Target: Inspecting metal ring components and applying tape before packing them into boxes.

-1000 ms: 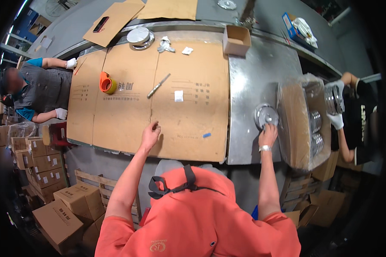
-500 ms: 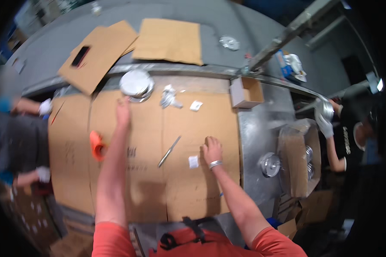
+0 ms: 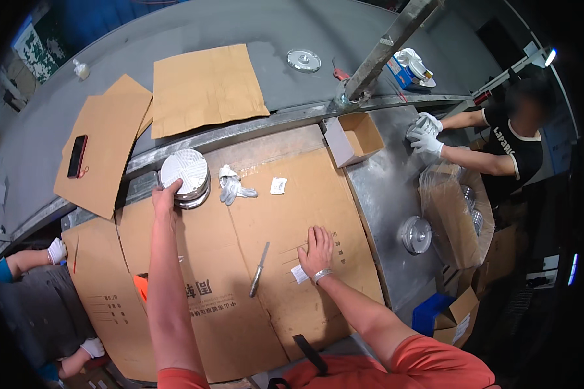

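My left hand (image 3: 166, 196) is at the near-left rim of a stack of round metal discs. Its thumb lies over the edge of the top disc (image 3: 185, 170), which has a white, slotted face; the other fingers are partly hidden by the rim. Flat on the cardboard sheet (image 3: 227, 334) rests my right hand (image 3: 317, 251), fingers stretched out and holding nothing. A white paper slip (image 3: 298, 274) lies beside its wrist. Between my arms is a slim metal tool (image 3: 259, 271), perhaps a file or knife. Crumpled white-grey gloves (image 3: 232, 186) lie right of the stack.
An open cardboard box (image 3: 359, 139) stands at the sheet's far right corner. Beyond it, a gloved co-worker (image 3: 428, 135) holds metal parts above a lined carton (image 3: 449, 217). A metal disc (image 3: 416, 235) lies on the steel table. Another person's gloved hand (image 3: 57, 250) is at left.
My left hand has reached the disc stack and taken its rim. The right hand stays flat on the cardboard. The view has turned, and the co-worker's hands have come together around metal parts.
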`<control>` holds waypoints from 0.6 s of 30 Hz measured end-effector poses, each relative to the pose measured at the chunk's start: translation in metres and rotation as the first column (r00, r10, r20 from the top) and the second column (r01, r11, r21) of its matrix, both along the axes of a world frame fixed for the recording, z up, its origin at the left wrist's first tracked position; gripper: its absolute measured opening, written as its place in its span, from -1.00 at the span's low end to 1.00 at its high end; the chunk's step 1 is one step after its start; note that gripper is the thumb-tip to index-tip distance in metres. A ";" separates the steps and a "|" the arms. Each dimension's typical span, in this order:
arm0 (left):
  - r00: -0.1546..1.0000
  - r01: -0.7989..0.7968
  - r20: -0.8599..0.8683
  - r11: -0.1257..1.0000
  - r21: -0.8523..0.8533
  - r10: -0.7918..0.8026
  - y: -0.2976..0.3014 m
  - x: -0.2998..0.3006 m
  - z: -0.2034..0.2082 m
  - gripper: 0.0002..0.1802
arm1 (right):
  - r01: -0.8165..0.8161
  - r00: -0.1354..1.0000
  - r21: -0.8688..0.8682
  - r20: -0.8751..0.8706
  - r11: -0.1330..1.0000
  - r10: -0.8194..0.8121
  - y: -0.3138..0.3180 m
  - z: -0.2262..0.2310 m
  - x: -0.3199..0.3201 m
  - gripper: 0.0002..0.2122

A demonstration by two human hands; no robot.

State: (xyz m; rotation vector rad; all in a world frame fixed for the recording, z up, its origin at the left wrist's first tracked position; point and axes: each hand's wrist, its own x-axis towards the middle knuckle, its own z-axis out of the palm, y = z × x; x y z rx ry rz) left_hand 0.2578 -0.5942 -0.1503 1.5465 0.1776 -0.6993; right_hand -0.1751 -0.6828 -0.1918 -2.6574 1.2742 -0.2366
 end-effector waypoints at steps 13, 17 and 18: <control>0.989 -0.039 -0.145 0.967 -0.254 0.001 0.020 -0.088 0.013 -0.29 | -0.184 0.876 0.256 0.480 0.949 0.041 -0.090 0.042 0.042 -0.49; 0.981 -0.188 -0.005 0.943 -0.275 0.194 0.035 -0.119 -0.016 -0.19 | -0.107 0.850 0.002 0.519 0.994 0.091 -0.229 0.059 0.192 -0.48; 0.970 -0.216 0.044 0.929 -0.301 0.240 0.037 -0.123 -0.024 -0.17 | -0.119 0.910 -0.045 0.394 0.992 0.127 -0.261 0.065 0.228 -0.48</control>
